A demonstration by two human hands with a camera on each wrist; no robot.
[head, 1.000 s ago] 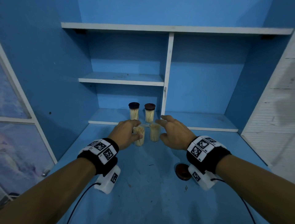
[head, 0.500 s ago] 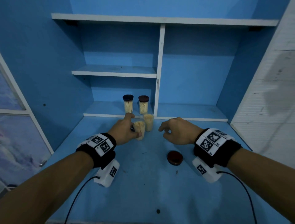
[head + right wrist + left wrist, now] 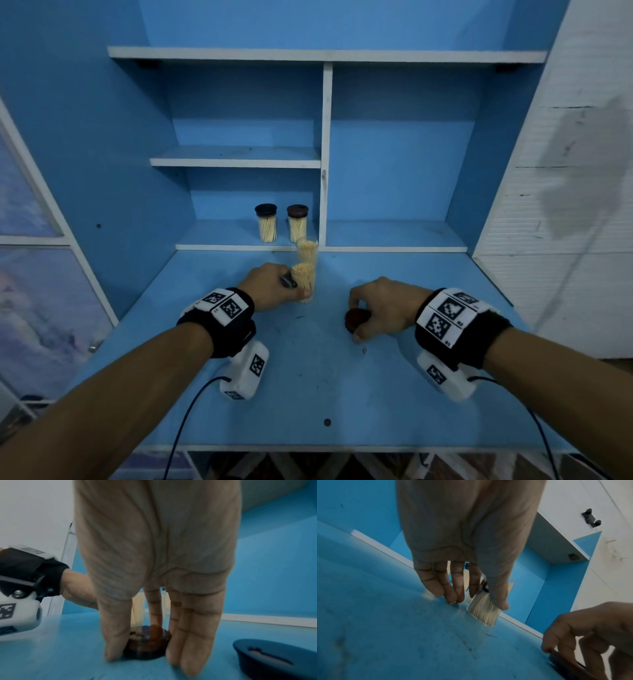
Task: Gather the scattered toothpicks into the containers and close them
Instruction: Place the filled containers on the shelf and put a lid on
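Two open clear containers packed with toothpicks stand on the blue tabletop (image 3: 308, 383). My left hand (image 3: 300, 291) grips the nearer container (image 3: 303, 281) between thumb and fingers; the left wrist view shows that container (image 3: 483, 610) upright on the table. The farther open container (image 3: 307, 250) stands free just behind it. My right hand (image 3: 355, 321) pinches a brown lid (image 3: 352, 316) that lies flat on the table; in the right wrist view the lid (image 3: 147, 644) sits between thumb and fingers. A small dark item shows between my left thumb and forefinger; I cannot tell what it is.
Two capped toothpick containers (image 3: 266, 222) (image 3: 297, 222) stand on the low shelf behind. A dark blue lid (image 3: 267, 660) lies upturned just right of my right hand. One loose toothpick (image 3: 300, 317) lies between the hands. White panels close off the right side.
My right hand has drawn back from the open containers and come down onto the brown lid, pinching it. My left hand has kept its hold on the nearer container.
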